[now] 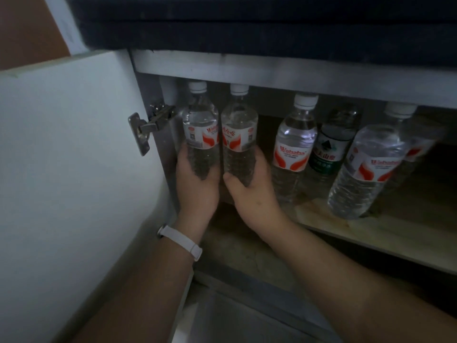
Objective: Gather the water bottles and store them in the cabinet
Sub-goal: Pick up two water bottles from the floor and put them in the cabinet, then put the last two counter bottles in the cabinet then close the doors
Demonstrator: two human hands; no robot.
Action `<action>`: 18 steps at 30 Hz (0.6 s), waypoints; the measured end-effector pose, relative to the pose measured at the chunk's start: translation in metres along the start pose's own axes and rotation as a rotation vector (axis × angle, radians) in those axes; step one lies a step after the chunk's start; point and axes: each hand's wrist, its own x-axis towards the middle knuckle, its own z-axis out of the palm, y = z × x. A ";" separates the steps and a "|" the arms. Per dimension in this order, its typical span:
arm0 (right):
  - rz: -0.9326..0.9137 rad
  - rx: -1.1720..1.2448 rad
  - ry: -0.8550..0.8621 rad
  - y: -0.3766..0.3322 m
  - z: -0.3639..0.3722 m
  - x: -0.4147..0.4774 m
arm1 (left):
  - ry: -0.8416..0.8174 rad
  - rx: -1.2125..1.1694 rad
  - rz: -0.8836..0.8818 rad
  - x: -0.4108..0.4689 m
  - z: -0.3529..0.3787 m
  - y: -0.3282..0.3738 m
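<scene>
My left hand (196,186) grips the lower part of a clear water bottle (200,125) with a red-and-white label and white cap, upright at the cabinet's left side. Right beside it, my right hand (249,191) grips a second matching bottle (238,129). Both bottles stand close together, almost touching, inside the open cabinet (321,226). On the wooden shelf to the right stand a third red-label bottle (294,147), a green-label bottle (331,149) behind it, and another red-label bottle (371,164) nearer the front. One more bottle shows dimly behind that one.
The white cabinet door (69,169) hangs open on the left, with its metal hinge (146,129) near the left bottle. A dark countertop edge (247,28) overhangs above. The shelf extends right into shadow. A grey floor lies below the cabinet.
</scene>
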 end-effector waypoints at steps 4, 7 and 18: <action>0.150 -0.066 -0.180 -0.003 -0.023 -0.035 | -0.017 0.075 0.050 -0.027 -0.008 0.000; 0.087 -0.210 -0.251 -0.011 -0.050 -0.055 | -0.072 0.220 0.074 -0.043 -0.018 -0.006; -0.101 -0.916 -0.522 -0.123 -0.162 -0.089 | -0.328 0.758 0.146 -0.116 -0.043 0.147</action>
